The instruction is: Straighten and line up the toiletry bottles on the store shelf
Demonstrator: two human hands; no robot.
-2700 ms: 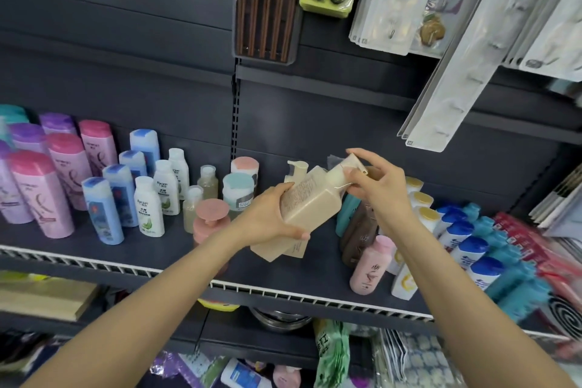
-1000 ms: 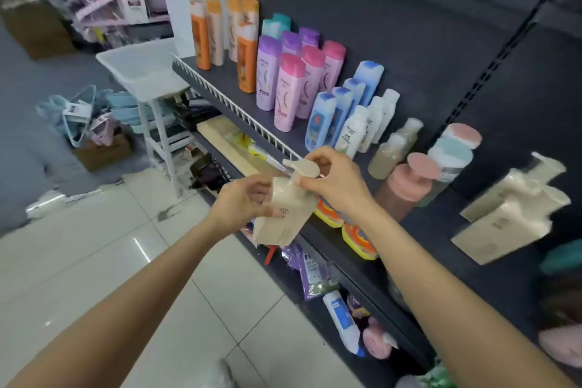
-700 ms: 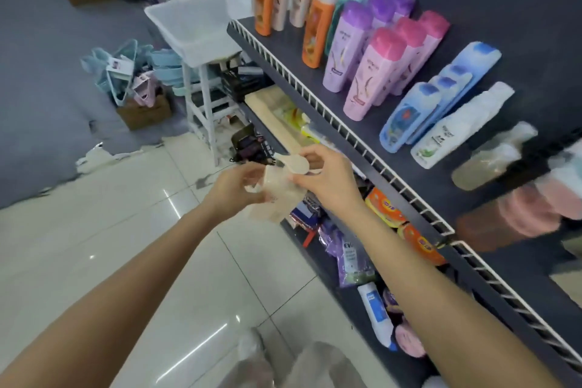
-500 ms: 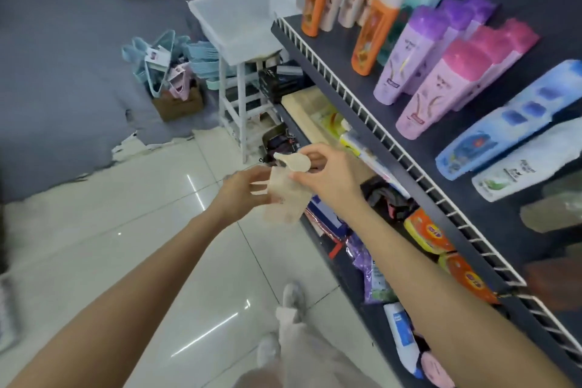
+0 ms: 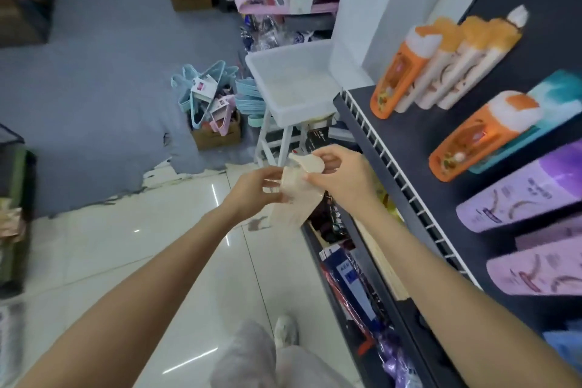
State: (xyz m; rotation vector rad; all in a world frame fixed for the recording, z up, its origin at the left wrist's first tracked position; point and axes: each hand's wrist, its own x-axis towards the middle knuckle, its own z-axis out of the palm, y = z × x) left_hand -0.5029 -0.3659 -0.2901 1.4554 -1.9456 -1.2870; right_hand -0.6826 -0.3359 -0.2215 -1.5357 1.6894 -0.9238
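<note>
Head view: the person holds one beige pump bottle (image 5: 291, 203) out over the white tiled floor (image 5: 104, 249), off the shelf (image 5: 419, 142), which runs along just to the right of the fingers. The left hand (image 5: 252, 195) curls its fingers round the bottle's body from the left side, thumb across the front. The right hand (image 5: 338, 179) pinches the pump head (image 5: 310, 163) at the top, fingers curled over the spout. The bottle tilts, its base pointing down toward the person. On the shelf, up and to the right of the right hand's fingers, stand four orange-capped bottles (image 5: 441, 69) in a row, one more orange bottle (image 5: 482, 138) nearer, with a teal bottle (image 5: 554, 104) behind it. Nearer still along the shelf are a purple bottle (image 5: 522, 192) and a pink bottle (image 5: 538, 268); blur hides others behind them. Beyond the fingertips, one white tub (image 5: 293, 82) sits on a white stool (image 5: 283, 138), and to the left of it a cardboard box (image 5: 217, 135) holds blue and pink hangers.
</note>
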